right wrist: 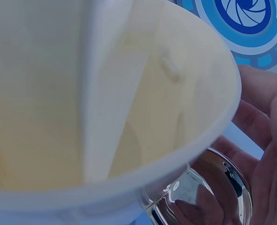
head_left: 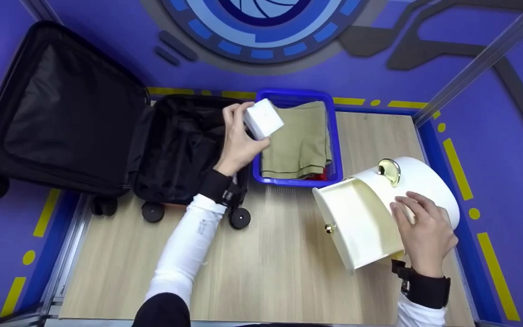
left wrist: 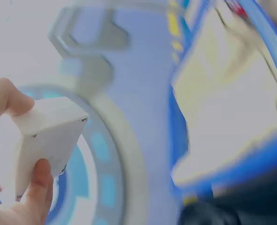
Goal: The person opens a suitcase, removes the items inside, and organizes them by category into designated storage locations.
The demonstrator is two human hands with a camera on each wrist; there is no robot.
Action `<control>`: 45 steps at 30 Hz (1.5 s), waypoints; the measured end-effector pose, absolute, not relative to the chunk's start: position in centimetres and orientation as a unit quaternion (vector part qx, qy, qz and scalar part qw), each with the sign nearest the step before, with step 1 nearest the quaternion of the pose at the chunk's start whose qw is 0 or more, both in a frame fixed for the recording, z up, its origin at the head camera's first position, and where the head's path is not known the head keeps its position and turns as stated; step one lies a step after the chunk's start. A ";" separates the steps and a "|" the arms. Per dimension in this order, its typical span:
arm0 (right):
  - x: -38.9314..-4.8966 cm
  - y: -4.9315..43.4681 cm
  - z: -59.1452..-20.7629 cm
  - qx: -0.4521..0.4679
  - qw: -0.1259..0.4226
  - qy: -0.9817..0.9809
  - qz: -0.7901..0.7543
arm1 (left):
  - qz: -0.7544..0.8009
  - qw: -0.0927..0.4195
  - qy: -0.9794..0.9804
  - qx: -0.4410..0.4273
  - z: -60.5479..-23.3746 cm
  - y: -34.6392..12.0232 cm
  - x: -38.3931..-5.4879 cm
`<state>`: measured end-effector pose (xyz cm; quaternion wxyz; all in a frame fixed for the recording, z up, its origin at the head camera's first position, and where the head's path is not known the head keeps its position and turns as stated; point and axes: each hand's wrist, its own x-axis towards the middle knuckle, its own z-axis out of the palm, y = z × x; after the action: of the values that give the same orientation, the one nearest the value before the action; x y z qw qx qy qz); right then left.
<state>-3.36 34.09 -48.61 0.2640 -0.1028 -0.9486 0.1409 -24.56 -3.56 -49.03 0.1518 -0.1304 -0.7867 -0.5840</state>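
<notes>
A white box (head_left: pixel 265 119) is hanging over the left edge of the blue basket (head_left: pixel 338 154), the left hand (head_left: pixel 238 141) pinching it between thumb and fingers. The left wrist view is revealing dark marks at the box's corners, which the head view is hiding. Inside the basket, folded tan cloth (head_left: pixel 295 136) is lying, with something red peeking out beneath. Right of the basket, the right hand (head_left: pixel 425 227) is hovering at or touching a cream container (head_left: pixel 431 181), fingers loosely bent and gripping nothing visible; the right wrist view is showing its yellowish interior and a shiny handle (right wrist: pixel 204 192) mirroring fingers. Left of the basket, an open black suitcase (head_left: pixel 75 122) is resting partly on the bench (head_left: pixel 261 263).
</notes>
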 end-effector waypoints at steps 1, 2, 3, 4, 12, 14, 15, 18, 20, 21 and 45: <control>-3.4 34.1 -48.6 -0.102 0.263 -0.949 0.141 | -0.598 0.148 -0.776 -0.136 -48.7 -2.9 -23.9; -3.4 34.1 -48.6 -0.101 0.263 -0.949 0.141 | -0.615 0.141 -0.762 -0.143 -48.3 -2.3 -23.2; -3.4 34.1 -48.6 -0.100 0.262 -0.949 0.141 | -0.631 0.133 -0.749 -0.150 -48.1 -1.6 -22.6; -3.3 34.1 -48.6 -0.100 0.262 -0.949 0.143 | -0.647 0.121 -0.736 -0.158 -47.8 -0.9 -21.8; -3.4 34.1 -48.4 -0.100 0.262 -0.949 0.142 | -0.727 -0.020 -0.653 -0.211 -47.7 5.3 -15.6; -3.6 34.0 -48.4 -0.100 0.263 -0.949 0.141 | -0.715 -0.045 -0.662 -0.220 -48.2 6.6 -14.4; -3.8 34.0 -48.5 -0.099 0.264 -0.949 0.140 | -0.709 -0.056 -0.666 -0.224 -48.4 7.1 -13.9; -4.2 33.8 -48.6 -0.090 0.268 -0.949 0.139 | -0.673 -0.082 -0.696 -0.237 -49.1 8.3 -12.6; -4.4 33.7 -48.7 -0.082 0.271 -0.949 0.139 | -0.644 -0.095 -0.717 -0.248 -49.4 8.8 -11.9; -4.5 33.6 -48.8 -0.078 0.272 -0.949 0.138 | -0.627 -0.099 -0.728 -0.258 -49.5 9.1 -11.6; -3.3 34.2 -48.7 -0.097 0.267 -0.950 0.129 | -0.174 -0.094 -0.941 -0.275 -49.6 16.1 -9.8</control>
<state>-3.31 34.20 -48.73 0.2673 -0.0967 -0.9500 0.1292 -9.83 16.09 -49.57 -0.0944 -0.2752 -0.9408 -0.1739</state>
